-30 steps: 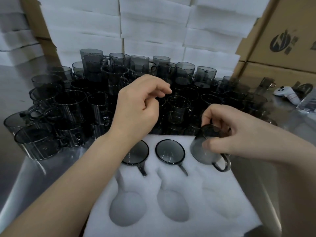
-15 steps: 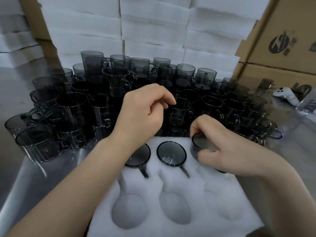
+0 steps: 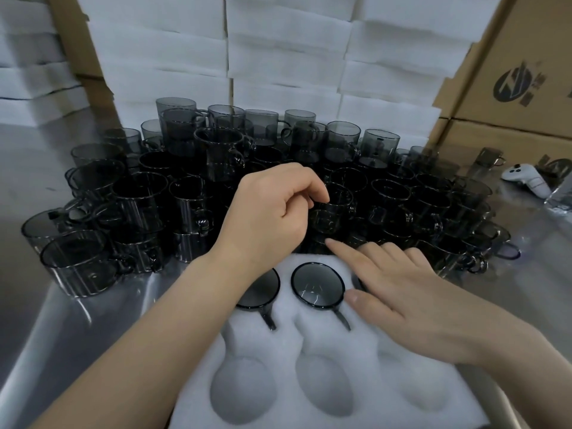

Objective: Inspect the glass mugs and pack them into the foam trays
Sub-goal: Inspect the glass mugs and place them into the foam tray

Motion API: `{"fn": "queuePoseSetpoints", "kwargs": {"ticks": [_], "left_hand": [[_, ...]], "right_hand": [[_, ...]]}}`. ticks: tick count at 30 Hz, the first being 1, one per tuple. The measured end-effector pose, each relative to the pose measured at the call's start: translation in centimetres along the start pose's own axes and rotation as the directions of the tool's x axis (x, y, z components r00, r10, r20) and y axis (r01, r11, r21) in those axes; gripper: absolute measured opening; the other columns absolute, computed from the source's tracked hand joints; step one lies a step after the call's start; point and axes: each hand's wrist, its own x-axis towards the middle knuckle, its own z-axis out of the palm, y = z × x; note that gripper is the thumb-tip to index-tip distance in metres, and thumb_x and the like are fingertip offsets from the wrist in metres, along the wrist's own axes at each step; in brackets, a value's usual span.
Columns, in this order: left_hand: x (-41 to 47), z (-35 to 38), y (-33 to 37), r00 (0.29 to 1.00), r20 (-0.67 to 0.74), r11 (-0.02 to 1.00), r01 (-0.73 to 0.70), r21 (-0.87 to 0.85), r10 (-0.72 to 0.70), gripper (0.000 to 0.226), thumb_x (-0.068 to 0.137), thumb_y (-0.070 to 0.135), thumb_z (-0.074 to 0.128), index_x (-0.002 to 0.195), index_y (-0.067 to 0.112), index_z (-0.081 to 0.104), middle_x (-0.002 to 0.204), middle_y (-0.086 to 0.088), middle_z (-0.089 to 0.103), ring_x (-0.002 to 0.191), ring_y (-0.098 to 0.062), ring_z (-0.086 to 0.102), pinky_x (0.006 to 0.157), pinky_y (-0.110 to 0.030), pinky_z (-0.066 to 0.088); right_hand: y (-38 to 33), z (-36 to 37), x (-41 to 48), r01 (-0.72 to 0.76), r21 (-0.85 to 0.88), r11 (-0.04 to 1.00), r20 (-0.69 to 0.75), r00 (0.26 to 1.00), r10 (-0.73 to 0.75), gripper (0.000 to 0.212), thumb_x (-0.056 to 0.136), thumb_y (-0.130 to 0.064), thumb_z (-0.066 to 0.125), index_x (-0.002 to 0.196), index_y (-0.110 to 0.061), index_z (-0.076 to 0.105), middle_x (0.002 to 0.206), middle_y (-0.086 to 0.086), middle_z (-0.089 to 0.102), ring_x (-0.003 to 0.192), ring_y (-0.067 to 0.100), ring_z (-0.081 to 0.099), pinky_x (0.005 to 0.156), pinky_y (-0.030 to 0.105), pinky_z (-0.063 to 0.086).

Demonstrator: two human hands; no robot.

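Observation:
A white foam tray (image 3: 374, 348) lies on the metal table in front of me. Its back row holds smoky glass mugs lying in pockets: one (image 3: 263, 289) half hidden under my left forearm, one in the middle (image 3: 317, 284), and a third (image 3: 358, 281) almost wholly covered by my right hand (image 3: 399, 292). That hand lies flat with straight fingers pressing on the third mug. My left hand (image 3: 272, 221) reaches over the tray, its curled fingers pinching the rim of a mug (image 3: 335, 212) at the front of the pile. The three front pockets (image 3: 325, 385) hold nothing.
A dense pile of smoky glass mugs (image 3: 139, 199) covers the table behind the tray. Stacks of white foam trays (image 3: 288, 57) stand at the back. Cardboard boxes (image 3: 507, 97) rise on the right, with a white controller (image 3: 526, 179) lying before them.
My right hand lowered its mug into the tray's back right pocket, let go and flattened over it. My left hand moved slightly forward to a mug's rim.

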Motion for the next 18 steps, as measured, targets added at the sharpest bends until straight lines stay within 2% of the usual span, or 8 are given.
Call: {"fn": "queuePoseSetpoints", "kwargs": {"ticks": [3,8,13,15,16,17,18], "left_hand": [[0.0,0.0,0.0,1.0,0.003,1.0,-0.003,0.001,0.003,0.034,0.071,-0.013,0.041,0.078,0.002,0.071,0.073,-0.003,0.068,0.071,-0.011,0.063,0.066,-0.014,0.049],[0.0,0.1,0.1,0.999,0.039,1.0,0.009,-0.01,-0.009,0.034,0.072,-0.009,0.041,0.077,0.004,0.071,0.073,-0.001,0.068,0.071,-0.01,0.063,0.065,-0.02,0.05],[0.0,0.1,0.1,0.997,0.074,1.0,0.016,-0.006,-0.016,0.031,0.07,-0.009,0.041,0.07,0.006,0.068,0.067,0.004,0.063,0.066,-0.009,0.059,0.061,-0.019,0.046],[-0.1,0.0,-0.1,0.998,0.055,1.0,0.015,0.01,-0.015,0.028,0.067,-0.01,0.041,0.065,0.006,0.064,0.063,0.004,0.06,0.062,-0.01,0.056,0.059,-0.02,0.044],[-0.1,0.0,-0.2,0.999,0.04,1.0,0.018,0.02,-0.019,0.027,0.066,-0.009,0.04,0.063,0.006,0.062,0.061,0.005,0.058,0.06,-0.011,0.054,0.057,-0.019,0.042],[-0.1,0.0,-0.3,0.999,0.023,0.999,0.023,0.029,-0.024,0.026,0.066,-0.009,0.04,0.062,0.006,0.061,0.06,0.005,0.057,0.059,-0.011,0.052,0.056,-0.018,0.04],[-0.1,0.0,-0.4,1.0,0.01,0.999,0.028,0.034,-0.028,0.025,0.065,-0.009,0.04,0.061,0.006,0.06,0.059,0.005,0.055,0.057,-0.011,0.051,0.055,-0.018,0.038]], "right_hand": [[0.0,-0.5,0.4,0.0,0.005,1.0,0.056,0.998,0.0,0.072,0.082,-0.064,-0.01,0.148,-0.039,-0.024,0.11,-0.019,0.024,0.105,0.006,0.026,0.098,0.029,0.021],[0.3,-0.9,0.8,-0.013,0.056,0.998,0.161,0.987,0.004,0.071,0.084,-0.063,-0.002,0.149,-0.042,-0.022,0.102,-0.02,0.022,0.103,0.005,0.024,0.096,0.03,0.021],[0.5,-0.9,1.1,-0.048,0.174,0.984,0.188,0.982,0.015,0.081,0.073,-0.074,-0.009,0.15,-0.048,-0.014,0.105,-0.026,0.026,0.109,0.001,0.023,0.1,0.028,0.019],[0.2,-1.2,1.3,-0.081,0.244,0.966,0.093,0.994,0.06,0.083,0.074,-0.075,-0.005,0.15,-0.049,0.014,0.11,-0.027,0.031,0.11,-0.001,0.025,0.101,0.027,0.018],[0.2,-1.3,1.5,-0.075,0.273,0.959,-0.042,0.995,0.09,0.078,0.082,-0.071,0.0,0.144,-0.044,0.038,0.112,-0.021,0.04,0.109,0.002,0.032,0.099,0.028,0.023],[0.3,-1.6,1.9,-0.043,0.3,0.953,-0.218,0.969,0.113,0.068,0.093,-0.063,0.011,0.129,-0.034,0.06,0.108,-0.013,0.05,0.106,0.007,0.043,0.095,0.03,0.031],[0.5,-2.1,2.3,-0.004,0.32,0.947,-0.391,0.91,0.136,0.052,0.098,-0.052,0.029,0.112,-0.025,0.071,0.099,-0.005,0.058,0.098,0.012,0.051,0.088,0.031,0.037]]}}
